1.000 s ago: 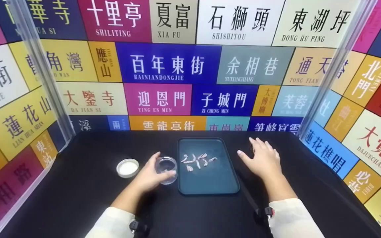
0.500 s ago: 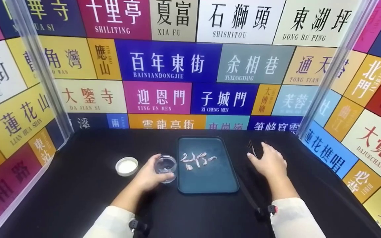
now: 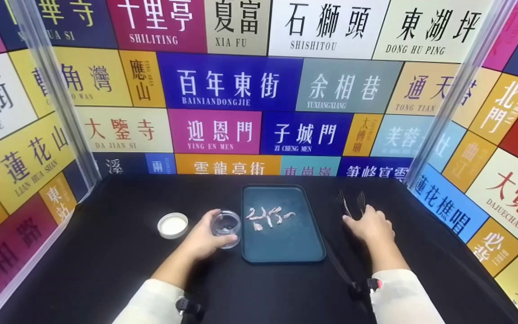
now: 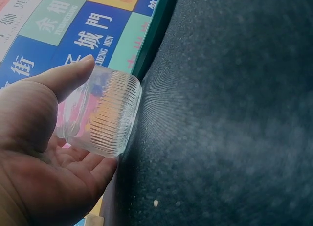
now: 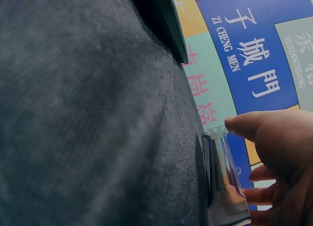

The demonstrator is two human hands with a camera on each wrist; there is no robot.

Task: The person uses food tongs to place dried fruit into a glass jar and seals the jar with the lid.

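My left hand (image 3: 203, 236) grips a clear jar (image 3: 227, 221) beside the tray's left edge, thumb on its near side and fingers around the far side. Ribbed glass-like walls show on the jar (image 4: 110, 113) in the left wrist view. On the dark teal tray (image 3: 286, 252) lie several small, pale, curled strips (image 3: 268, 217). My right hand (image 3: 374, 229) reaches around clear tongs (image 3: 344, 204) right of the tray, their tips pointing away. In the right wrist view the thumb is right at the upper edge of the tongs (image 5: 226, 196), with loosely bent fingers beside them.
A round white lid (image 3: 172, 225) lies left of the jar on the black tablecloth (image 3: 259, 292). Panels printed with place names (image 3: 229, 81) wall in the back and sides. Upright clear posts (image 3: 52, 94) stand at the table's back corners.
My right hand has drawn back and slightly right along the tongs, so more of their tips shows. The tongs, the left hand and the jar have stayed nearly where they were.
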